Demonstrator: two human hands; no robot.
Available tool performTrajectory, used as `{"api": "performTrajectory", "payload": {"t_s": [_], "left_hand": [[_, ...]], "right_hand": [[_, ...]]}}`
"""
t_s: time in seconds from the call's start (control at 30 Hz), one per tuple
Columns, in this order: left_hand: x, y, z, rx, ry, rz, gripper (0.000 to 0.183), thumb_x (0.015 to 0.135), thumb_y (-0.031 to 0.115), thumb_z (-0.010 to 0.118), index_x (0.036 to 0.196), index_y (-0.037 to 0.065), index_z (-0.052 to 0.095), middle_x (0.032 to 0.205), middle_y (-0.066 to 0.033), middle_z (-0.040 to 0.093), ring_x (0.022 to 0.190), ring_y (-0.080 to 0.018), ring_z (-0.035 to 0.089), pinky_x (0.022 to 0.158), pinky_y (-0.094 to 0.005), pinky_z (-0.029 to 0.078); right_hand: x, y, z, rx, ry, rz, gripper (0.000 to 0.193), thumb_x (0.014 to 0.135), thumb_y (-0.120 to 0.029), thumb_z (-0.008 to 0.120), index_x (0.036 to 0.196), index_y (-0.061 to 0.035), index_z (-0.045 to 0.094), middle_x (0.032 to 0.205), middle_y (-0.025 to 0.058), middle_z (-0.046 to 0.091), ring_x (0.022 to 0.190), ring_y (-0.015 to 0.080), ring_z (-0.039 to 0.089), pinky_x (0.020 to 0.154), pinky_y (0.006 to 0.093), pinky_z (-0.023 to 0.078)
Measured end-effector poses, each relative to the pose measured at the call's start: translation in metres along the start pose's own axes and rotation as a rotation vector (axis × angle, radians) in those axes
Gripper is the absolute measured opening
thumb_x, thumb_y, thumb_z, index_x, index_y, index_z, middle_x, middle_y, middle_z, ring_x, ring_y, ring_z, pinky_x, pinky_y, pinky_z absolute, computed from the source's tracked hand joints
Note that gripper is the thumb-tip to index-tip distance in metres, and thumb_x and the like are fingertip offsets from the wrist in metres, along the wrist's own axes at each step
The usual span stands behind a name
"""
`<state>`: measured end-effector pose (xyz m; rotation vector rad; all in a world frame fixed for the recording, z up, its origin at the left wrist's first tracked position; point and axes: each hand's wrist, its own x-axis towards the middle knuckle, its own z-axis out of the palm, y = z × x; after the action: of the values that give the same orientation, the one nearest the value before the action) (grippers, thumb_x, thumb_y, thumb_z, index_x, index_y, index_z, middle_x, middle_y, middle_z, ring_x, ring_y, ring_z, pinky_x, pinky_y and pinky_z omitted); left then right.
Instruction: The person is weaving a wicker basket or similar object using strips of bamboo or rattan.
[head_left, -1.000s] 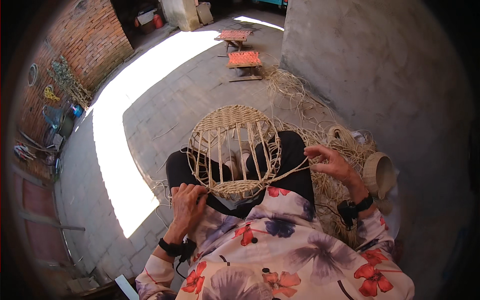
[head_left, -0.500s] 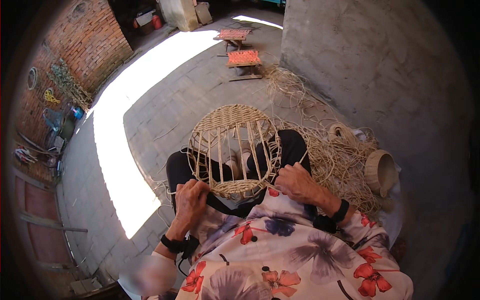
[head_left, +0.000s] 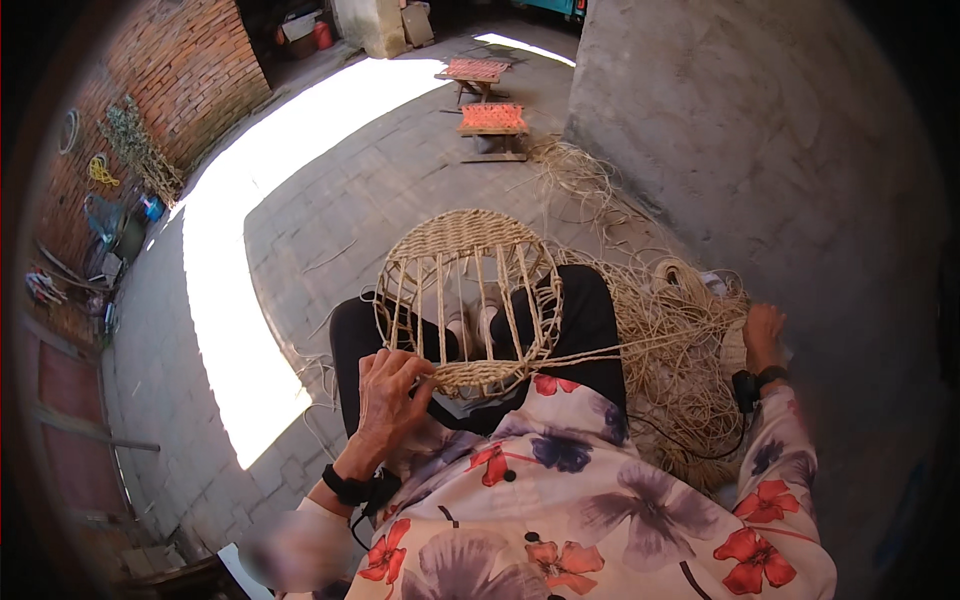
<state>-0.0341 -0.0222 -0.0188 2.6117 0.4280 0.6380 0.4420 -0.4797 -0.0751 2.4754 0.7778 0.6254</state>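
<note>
A partly woven straw-coloured basket point(head_left: 460, 234) rests across my lap, with bare cords spanning the opening between its woven far part and a woven near band. My left hand point(head_left: 390, 398) is closed on the left end of that near band, thumb and fingers pinching the rim. From the band a straw cord point(head_left: 590, 357) runs taut to the right, doubled for part of its length. Out to the far right, my right hand point(head_left: 764, 335) is closed around the cord's end. Behind the right hand, a small woven bowl point(head_left: 733, 347) is partly hidden.
A loose heap of straw cord point(head_left: 670, 370) spreads beside my right leg, with more strands point(head_left: 580, 175) farther off. Two low stools with red woven seats point(head_left: 493, 120) stand ahead on the paving. A plastered wall point(head_left: 760, 130) rises at the right, a brick wall point(head_left: 180, 60) at the left.
My right hand has moved from the basket's near right edge far out to the right, drawing the cord straight. My left hand has shifted slightly inward along the near band.
</note>
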Motion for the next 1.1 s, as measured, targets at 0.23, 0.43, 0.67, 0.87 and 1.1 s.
{"api": "performTrajectory", "payload": {"t_s": [0.23, 0.43, 0.67, 0.87, 1.1], "left_hand": [[0.02, 0.008, 0.016, -0.088, -0.082, 0.088, 0.015, 0.078, 0.01, 0.073, 0.09, 0.008, 0.066, 0.088, -0.0059, 0.062, 0.087, -0.0266, 0.058, 0.08, -0.0397, 0.041], [0.032, 0.022, 0.03, -0.119, -0.142, 0.156, 0.018, 0.078, 0.012, 0.075, 0.094, 0.008, 0.066, 0.092, -0.0069, 0.061, 0.089, -0.0271, 0.057, 0.08, -0.0396, 0.041], [0.036, 0.021, 0.033, -0.092, -0.156, 0.217, 0.033, 0.076, 0.025, 0.079, 0.102, 0.01, 0.065, 0.099, -0.0076, 0.059, 0.092, -0.0269, 0.053, 0.081, -0.0405, 0.039], [0.043, 0.024, 0.037, -0.065, -0.158, 0.261, 0.04, 0.07, 0.029, 0.082, 0.103, 0.011, 0.065, 0.101, -0.0066, 0.059, 0.093, -0.0264, 0.052, 0.08, -0.0398, 0.038], [0.05, 0.026, 0.05, -0.042, -0.17, 0.329, 0.045, 0.066, 0.028, 0.083, 0.103, 0.012, 0.064, 0.105, -0.0053, 0.059, 0.096, -0.0271, 0.051, 0.084, -0.0416, 0.037]], "right_hand": [[0.015, -0.192, -0.194, 1.054, 0.133, -0.528, 0.004, 0.084, -0.012, 0.066, 0.087, -0.0096, 0.065, 0.086, 0.0077, 0.056, 0.091, 0.0273, 0.055, 0.081, 0.0411, 0.041], [-0.013, -0.247, -0.223, 1.052, 0.189, -0.749, 0.008, 0.081, -0.012, 0.066, 0.079, -0.0106, 0.059, 0.081, 0.0056, 0.052, 0.083, 0.0244, 0.051, 0.076, 0.0391, 0.036], [0.003, -0.176, -0.162, 0.785, 0.232, -0.5, 0.003, 0.082, -0.01, 0.059, 0.082, -0.0088, 0.057, 0.083, 0.0075, 0.053, 0.086, 0.0261, 0.052, 0.078, 0.0419, 0.038], [-0.006, -0.04, -0.026, 0.249, -0.071, 0.197, 0.018, 0.086, -0.011, 0.059, 0.1, -0.0012, 0.064, 0.103, 0.0165, 0.061, 0.107, 0.0355, 0.054, 0.09, 0.0522, 0.04], [-0.004, -0.206, -0.215, 1.174, -0.006, -0.498, 0.022, 0.082, -0.025, 0.072, 0.094, -0.0072, 0.068, 0.09, 0.0105, 0.059, 0.089, 0.0292, 0.055, 0.081, 0.0405, 0.041]]}}
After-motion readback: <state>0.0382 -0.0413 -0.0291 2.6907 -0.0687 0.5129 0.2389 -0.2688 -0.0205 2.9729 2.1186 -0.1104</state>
